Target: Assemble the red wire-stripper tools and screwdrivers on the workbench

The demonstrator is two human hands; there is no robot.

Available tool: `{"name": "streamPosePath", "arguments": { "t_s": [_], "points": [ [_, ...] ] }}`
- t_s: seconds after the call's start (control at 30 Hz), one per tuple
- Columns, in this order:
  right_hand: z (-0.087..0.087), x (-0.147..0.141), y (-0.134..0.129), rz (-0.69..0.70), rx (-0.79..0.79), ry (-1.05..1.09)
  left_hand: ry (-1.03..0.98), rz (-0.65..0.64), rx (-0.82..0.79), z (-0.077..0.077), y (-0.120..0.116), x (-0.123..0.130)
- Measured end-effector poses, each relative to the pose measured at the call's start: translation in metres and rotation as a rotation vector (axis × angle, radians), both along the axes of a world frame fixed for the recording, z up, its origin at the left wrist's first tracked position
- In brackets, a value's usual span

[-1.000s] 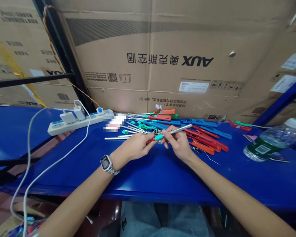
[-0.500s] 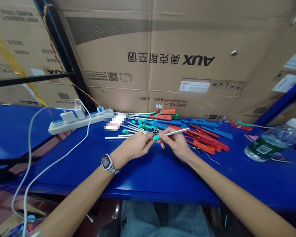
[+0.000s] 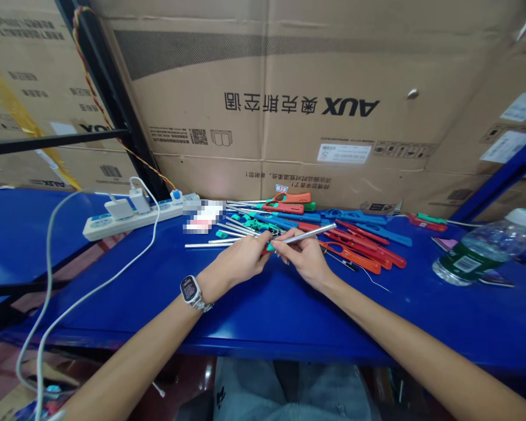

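Note:
My left hand (image 3: 240, 258), wearing a watch, is closed round the red body of a long-necked lighter (image 3: 314, 232); most of that body is hidden in the fist. My right hand (image 3: 307, 260) pinches the lighter's silver metal tube close to its green collar. The tube points right and slightly up. Just behind my hands lie green plastic parts (image 3: 256, 222) and several loose metal tubes (image 3: 201, 245). Red handle shells (image 3: 383, 250) and an orange shell (image 3: 355, 257) are spread to the right of my right hand.
A power strip (image 3: 109, 225) with plugged-in chargers stands left, its white cables hanging over the table edge. Blue shells (image 3: 390, 232) and assembled-looking lighters (image 3: 284, 207) lie further back. To the right is a water bottle (image 3: 473, 251). A large cardboard box (image 3: 298, 64) walls off the back.
My right fingers have slid slightly left along the tube toward the green collar, closer to my left hand. Less of the collar shows. The view has shifted slightly.

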State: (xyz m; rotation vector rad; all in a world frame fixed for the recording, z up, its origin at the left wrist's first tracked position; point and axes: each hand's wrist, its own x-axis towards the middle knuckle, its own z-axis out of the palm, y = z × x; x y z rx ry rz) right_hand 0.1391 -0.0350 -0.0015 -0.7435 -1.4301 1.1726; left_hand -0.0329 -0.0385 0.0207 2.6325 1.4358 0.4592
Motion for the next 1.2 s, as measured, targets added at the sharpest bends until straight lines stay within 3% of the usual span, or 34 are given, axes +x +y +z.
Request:
{"name": "streamPosePath", "arguments": {
  "t_s": [0.33, 0.47, 0.57, 0.7, 0.8, 1.0, 1.1, 1.2],
  "points": [
    [0.002, -0.005, -0.003, 0.004, -0.009, -0.021, -0.093, 0.008, -0.030, -0.001, -0.003, 0.007],
    [0.009, -0.002, -0.002, -0.005, -0.015, -0.004, -0.256, -0.089, -0.019, 0.000, -0.005, 0.011],
    [0.015, 0.008, 0.003, -0.086, 0.004, 0.008, -0.342, -0.170, 0.001, 0.003, -0.002, 0.007],
    [0.019, 0.026, 0.013, -0.189, -0.041, 0.080, -0.198, -0.153, 0.081, 0.005, 0.005, -0.006],
    [0.014, 0.031, 0.015, -0.179, -0.076, 0.095, -0.111, -0.111, 0.024, 0.002, 0.006, -0.009],
    [0.002, 0.015, 0.002, -0.092, 0.047, -0.132, -0.366, -0.208, -0.162, -0.001, 0.002, 0.009],
    [0.002, 0.014, -0.001, -0.095, 0.090, -0.120, -0.280, -0.189, -0.092, 0.002, -0.001, 0.008],
    [0.004, 0.021, -0.002, -0.088, 0.053, -0.099, -0.261, -0.198, 0.115, 0.008, -0.002, -0.005]
  ]
}}
